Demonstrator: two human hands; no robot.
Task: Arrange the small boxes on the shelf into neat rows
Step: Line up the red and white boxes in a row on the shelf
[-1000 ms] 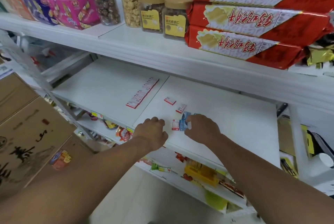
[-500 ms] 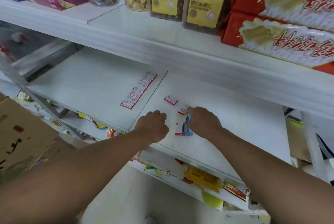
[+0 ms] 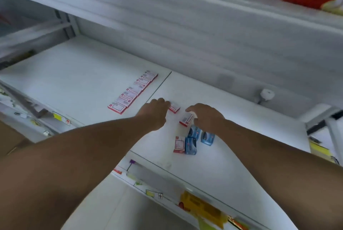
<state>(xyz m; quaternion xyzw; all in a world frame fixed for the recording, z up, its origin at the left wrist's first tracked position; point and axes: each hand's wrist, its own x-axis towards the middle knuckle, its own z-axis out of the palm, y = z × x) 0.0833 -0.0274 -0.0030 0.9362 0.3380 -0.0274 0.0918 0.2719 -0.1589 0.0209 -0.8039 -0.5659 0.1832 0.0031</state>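
Head view — red-white box row (image 3: pixel 132 92) long axis diagonal, near-left to far-right.

We see a neat diagonal row of red-and-white boxes (image 3: pixel 132 92) on the white shelf (image 3: pixel 74 81). Three loose red-and-white boxes (image 3: pixel 179 144) and three blue boxes (image 3: pixel 190 146) lie scattered right of it.

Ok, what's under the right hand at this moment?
The right hand covers one end of a red-and-white box lying on the white shelf. Blue boxes lie just nearer. Whether the fingers grip the box is hidden.
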